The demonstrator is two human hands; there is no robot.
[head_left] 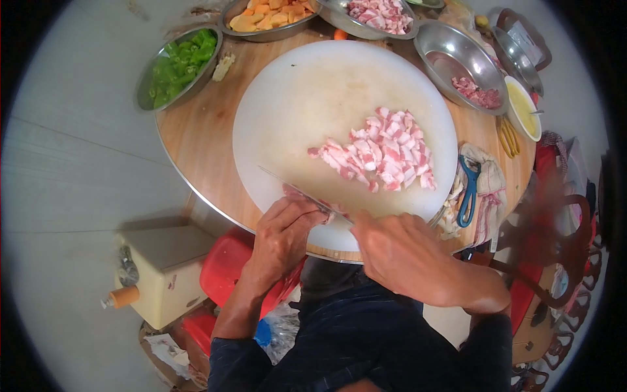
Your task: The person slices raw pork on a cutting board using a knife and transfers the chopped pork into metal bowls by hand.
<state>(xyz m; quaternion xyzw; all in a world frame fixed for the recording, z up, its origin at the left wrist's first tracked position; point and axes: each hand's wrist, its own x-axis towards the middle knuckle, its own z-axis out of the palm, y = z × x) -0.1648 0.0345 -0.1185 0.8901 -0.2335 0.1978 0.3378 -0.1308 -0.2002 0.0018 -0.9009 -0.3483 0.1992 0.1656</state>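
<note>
My right hand is wrapped round the handle of a knife, whose thin blade, seen nearly edge-on, points up and to the left over the near part of a round white cutting board. Just left of the blade, my left hand has its fingers curled down on a piece of raw pork, mostly hidden by the fingers and blade. Beyond the knife, a heap of diced fatty pork lies on the right half of the board.
Metal bowls round the back hold green peppers, orange chunks, pork pieces and some darker meat. A bowl of yellow liquid stands at right. A blue peeler lies on a cloth. Below is a red stool.
</note>
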